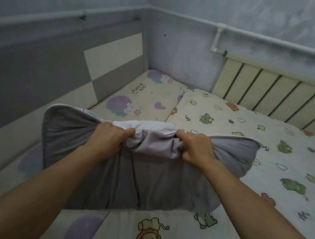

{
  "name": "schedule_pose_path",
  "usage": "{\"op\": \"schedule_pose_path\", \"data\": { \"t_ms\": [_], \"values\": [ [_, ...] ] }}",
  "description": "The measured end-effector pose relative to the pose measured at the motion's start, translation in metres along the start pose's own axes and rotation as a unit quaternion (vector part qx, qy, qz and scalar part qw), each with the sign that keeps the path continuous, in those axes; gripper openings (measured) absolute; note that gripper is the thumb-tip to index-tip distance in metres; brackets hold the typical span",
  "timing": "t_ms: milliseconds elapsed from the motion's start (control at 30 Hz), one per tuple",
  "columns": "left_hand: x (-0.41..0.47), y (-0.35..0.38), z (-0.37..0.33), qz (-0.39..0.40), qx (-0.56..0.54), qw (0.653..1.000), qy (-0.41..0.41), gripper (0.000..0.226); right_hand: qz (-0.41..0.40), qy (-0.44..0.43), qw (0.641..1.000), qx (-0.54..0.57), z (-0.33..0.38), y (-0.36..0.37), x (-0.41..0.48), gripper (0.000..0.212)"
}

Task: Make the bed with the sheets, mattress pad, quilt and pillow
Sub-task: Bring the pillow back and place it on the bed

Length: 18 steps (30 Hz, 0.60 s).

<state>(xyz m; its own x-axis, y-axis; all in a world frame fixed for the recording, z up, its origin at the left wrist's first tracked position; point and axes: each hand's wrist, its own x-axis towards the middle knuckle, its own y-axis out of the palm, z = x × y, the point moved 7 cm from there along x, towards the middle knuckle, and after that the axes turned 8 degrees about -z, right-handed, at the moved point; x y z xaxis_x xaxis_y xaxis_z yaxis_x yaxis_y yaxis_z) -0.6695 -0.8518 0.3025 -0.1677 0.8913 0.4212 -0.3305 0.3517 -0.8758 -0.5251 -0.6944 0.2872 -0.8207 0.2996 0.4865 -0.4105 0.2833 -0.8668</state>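
My left hand (109,136) and right hand (196,147) each grip bunched fabric atop the grey pillow (145,177), held upright above the animal-print quilt (267,152); it possibly touches the bed.

left hand (109,136): fingertips buried in the pillow (145,177) folds
right hand (197,147): fingertips buried likewise
forearms (44,194): cut off at the bottom edge
radiator (274,94): cut off at the right edge
quilt (250,134): partly hidden behind the pillow
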Motion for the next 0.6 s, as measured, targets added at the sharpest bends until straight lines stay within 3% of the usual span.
{"op": "schedule_pose_path", "data": {
  "t_ms": [133,333,433,600],
  "values": [
    [0.038,0.052,0.030,0.041,-0.030,0.999,0.017,0.030,0.068,0.040,0.997,-0.006,-0.011,0.043,0.034,0.033],
    [0.099,0.097,0.076,-0.018,-0.061,0.994,0.084,0.028,0.127,0.089,0.987,-0.036,-0.026,0.091,0.096,0.033],
    [0.122,0.118,0.098,-0.062,-0.059,0.992,0.092,0.013,0.125,0.119,0.983,-0.066,-0.030,0.115,0.133,0.037],
    [0.130,0.163,0.110,-0.038,-0.059,0.996,0.051,0.035,0.086,0.163,0.979,-0.081,-0.041,0.146,0.166,0.037]
  ]
}}
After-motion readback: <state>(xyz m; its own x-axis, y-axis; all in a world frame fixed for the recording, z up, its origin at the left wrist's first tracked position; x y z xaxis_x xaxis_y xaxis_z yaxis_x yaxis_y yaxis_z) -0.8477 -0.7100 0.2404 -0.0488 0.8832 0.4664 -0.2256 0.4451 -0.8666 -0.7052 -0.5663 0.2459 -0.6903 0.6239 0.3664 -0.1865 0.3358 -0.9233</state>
